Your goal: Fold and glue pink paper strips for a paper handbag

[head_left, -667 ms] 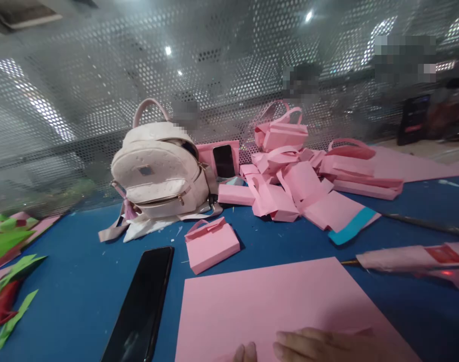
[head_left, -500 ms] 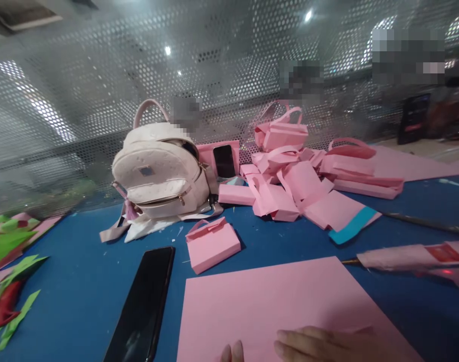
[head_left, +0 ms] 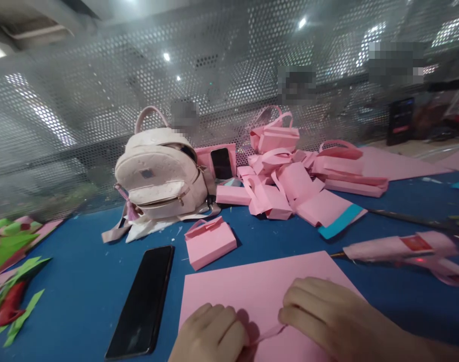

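Observation:
A large pink paper sheet [head_left: 214, 284] lies flat on the blue table in front of me. Over its near part are my left hand [head_left: 212, 334] and my right hand [head_left: 323, 314], both with curled fingers. Between them runs the edge of a pink paper piece [head_left: 268, 334], pinched at each end. How far that piece reaches below is hidden by my hands and the bottom of the view. Just beyond the sheet stands a small folded pink paper bag [head_left: 212, 244] with a handle. To the right lies a pink glue gun [head_left: 399, 250] with a red light on it.
A black phone [head_left: 142, 301] lies left of the sheet. Behind stand a cream backpack [head_left: 157, 173], a smaller phone [head_left: 221, 163] and a heap of pink paper bags [head_left: 278, 186]. Green paper scraps [head_left: 25, 311] lie far left. A perforated metal screen [head_left: 222, 75] closes off the back.
Both hands have come further up into view over the sheet. The fingers, stretched flat before, are now curled on a raised paper edge. The view has shifted slightly.

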`<state>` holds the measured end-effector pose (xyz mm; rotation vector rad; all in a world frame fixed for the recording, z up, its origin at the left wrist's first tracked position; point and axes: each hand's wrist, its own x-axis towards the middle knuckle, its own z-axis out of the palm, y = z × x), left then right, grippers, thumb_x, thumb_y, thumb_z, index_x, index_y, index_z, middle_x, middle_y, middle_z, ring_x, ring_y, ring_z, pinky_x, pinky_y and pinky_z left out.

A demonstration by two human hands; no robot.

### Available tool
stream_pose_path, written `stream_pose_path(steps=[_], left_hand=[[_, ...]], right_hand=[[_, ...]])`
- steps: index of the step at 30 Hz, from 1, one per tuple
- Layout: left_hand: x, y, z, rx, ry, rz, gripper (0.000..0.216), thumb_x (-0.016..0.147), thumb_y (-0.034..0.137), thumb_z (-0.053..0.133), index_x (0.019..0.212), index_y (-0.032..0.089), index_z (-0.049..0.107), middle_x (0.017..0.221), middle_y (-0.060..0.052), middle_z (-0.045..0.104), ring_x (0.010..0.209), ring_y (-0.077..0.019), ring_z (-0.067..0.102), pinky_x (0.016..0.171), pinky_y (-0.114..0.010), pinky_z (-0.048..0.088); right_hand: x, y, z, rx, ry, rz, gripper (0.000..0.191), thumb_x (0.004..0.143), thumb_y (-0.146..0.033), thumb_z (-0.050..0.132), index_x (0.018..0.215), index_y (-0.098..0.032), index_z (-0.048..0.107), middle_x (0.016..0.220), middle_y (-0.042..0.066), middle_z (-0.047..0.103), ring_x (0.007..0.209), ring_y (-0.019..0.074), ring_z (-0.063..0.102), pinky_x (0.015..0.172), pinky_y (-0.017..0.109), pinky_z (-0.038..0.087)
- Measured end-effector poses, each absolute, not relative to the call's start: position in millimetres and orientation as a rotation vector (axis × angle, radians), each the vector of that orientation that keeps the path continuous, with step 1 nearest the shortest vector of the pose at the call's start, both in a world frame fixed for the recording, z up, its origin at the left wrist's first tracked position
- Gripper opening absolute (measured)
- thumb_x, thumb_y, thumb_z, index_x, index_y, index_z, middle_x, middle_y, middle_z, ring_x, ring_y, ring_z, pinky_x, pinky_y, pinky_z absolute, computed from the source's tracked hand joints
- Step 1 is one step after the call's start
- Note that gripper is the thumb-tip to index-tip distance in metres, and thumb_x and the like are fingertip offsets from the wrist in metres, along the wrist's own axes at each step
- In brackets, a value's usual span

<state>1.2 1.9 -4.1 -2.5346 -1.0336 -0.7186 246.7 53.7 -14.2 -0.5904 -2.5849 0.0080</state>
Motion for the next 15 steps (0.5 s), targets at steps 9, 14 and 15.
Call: stream_pose_path(steps=[9,14,15], left_hand=[[26.6,-1.9,-13.1,-2.179,-0.842,-0.879,0.033,0.086,-0.001,0.046,0.061,0.020,0.047,0.051,0.003,0.056,0.046,-0.0116,0.057,0.046,-0.027,0.038],[36.4,-4.0,-19.3,-2.137,-0.890,-1.030,0.033,0.087,0.004,0.053,0.060,0.021,0.045,0.047,0.006,0.053,0.045,-0.0098,0.058,0.047,-0.026,0.038],[37.5,-5.9,-20.8,-2.070,-0.963,-1.116,0.034,0.088,0.003,0.051,0.059,0.021,0.045,0.046,0.006,0.052,0.045,-0.0105,0.058,0.046,-0.027,0.039]], right_hand=[[240.2,52.4,-14.7,-0.418,-2.618,-0.138,0.027,0.099,-0.012,0.045,0.079,-0.020,0.061,0.071,-0.002,0.059,0.067,0.0170,0.047,0.063,0.033,0.030],[243.7,49.8,2.5,-0.308,-2.673,-0.119,0.035,0.103,-0.013,0.035,0.086,-0.020,0.065,0.070,-0.001,0.059,0.062,0.0166,0.045,0.061,0.033,0.031],[244.1,48.6,6.6,-0.287,-2.695,-0.099,0.036,0.103,-0.012,0.033,0.091,-0.019,0.066,0.070,0.000,0.060,0.062,0.0168,0.045,0.061,0.033,0.032]])
